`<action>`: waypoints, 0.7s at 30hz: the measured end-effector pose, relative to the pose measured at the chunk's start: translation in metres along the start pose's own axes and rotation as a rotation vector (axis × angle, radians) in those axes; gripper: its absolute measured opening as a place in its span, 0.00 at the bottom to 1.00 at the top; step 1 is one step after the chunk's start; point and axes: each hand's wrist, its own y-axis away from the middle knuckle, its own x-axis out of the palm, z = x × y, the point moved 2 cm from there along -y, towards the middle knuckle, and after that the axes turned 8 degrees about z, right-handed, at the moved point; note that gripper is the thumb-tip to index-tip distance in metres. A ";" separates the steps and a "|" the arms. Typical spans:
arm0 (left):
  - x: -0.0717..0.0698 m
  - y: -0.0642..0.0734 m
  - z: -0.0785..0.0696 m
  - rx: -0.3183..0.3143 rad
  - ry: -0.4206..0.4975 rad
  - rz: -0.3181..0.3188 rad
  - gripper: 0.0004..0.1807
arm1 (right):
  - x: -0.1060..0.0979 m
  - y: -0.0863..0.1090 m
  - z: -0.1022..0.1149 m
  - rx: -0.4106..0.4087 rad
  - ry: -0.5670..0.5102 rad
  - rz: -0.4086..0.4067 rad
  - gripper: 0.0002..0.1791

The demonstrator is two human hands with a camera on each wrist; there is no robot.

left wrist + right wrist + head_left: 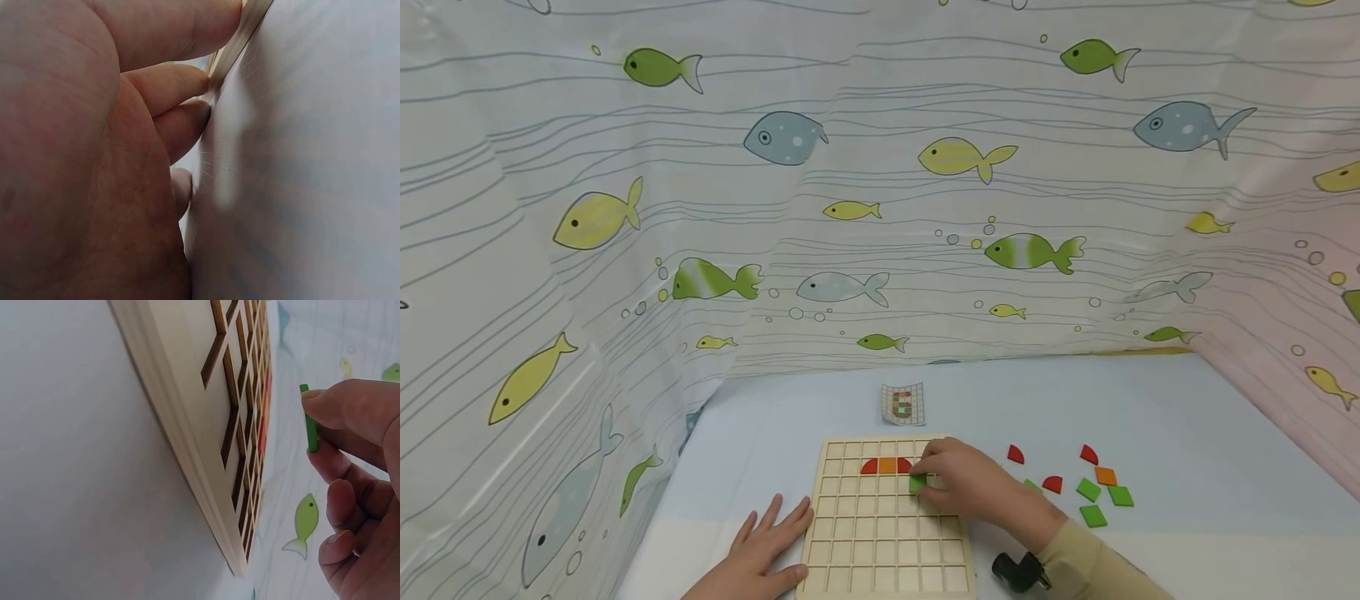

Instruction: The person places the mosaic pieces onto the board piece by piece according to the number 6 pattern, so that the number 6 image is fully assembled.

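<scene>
A wooden grid board (862, 528) lies on the table before me. In its upper rows sit an orange square tile (887, 466) and, on either side of it, a red quarter-round tile (869, 467). My right hand (970, 485) pinches a green square tile (917, 483) between thumb and fingers, at the row just below the right red one. The right wrist view shows this green tile (311, 425) on edge, apart from the board. Spread fingers of my left hand (762, 552) rest on the table and touch the board's left edge.
Right of the board lie loose red quarter-round tiles (1052, 484), several green squares (1093, 516) and an orange square (1106, 476). A small pattern card (902, 405) lies behind the board. Near my right wrist is a black object (1018, 572). Fish-printed sheeting (925, 250) surrounds the table.
</scene>
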 end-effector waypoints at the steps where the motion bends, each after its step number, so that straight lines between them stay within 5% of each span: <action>1: 0.000 0.000 0.000 -0.001 0.003 0.000 0.36 | 0.001 -0.002 0.001 -0.005 0.004 0.000 0.12; 21: -0.001 0.002 0.000 0.002 0.023 0.025 0.35 | 0.014 -0.036 0.016 -0.051 0.026 0.025 0.11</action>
